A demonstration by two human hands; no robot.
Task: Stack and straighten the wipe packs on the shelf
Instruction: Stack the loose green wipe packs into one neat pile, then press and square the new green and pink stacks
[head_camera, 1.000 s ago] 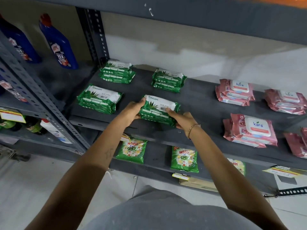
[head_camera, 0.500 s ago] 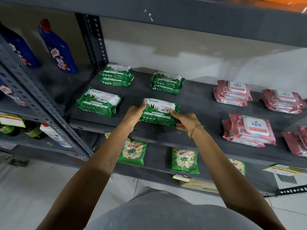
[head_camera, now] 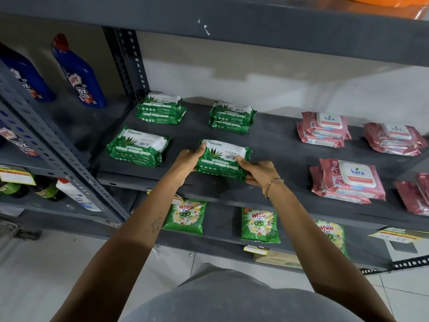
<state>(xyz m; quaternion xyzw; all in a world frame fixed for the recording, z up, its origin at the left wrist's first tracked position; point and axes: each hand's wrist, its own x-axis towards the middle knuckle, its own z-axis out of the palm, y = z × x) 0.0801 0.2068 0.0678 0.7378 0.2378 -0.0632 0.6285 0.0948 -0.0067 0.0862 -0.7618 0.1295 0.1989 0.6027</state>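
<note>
**Both hands square up the front green stack**

Here we are at the grey shelf (head_camera: 274, 140), and all eyes on the front green stack (head_camera: 224, 160), near the shelf's front edge. The left hand (head_camera: 185, 162) clamps its left end, thumb on top of the upper pack and fingers tucked under. The right hand (head_camera: 257, 169) presses in from the near right corner, thumb on the top face, fingers curled along the front. So that's a two-sided squeeze, both hands closed on the stack!

Around it: a second green stack (head_camera: 138, 147) sits to its left, two more green stacks (head_camera: 232, 117) behind it toward the wall, and the pink stacks (head_camera: 348, 180) well off to its right.

The step looks like straightening. The stack sits slightly skewed to the shelf's front edge, its right end a touch nearer. What the next move calls for, I'd say, is a small twist to bring its long side parallel with that edge, lining it up with its left-hand neighbour, then an easy release so the soft top pack doesn't slide.
</note>
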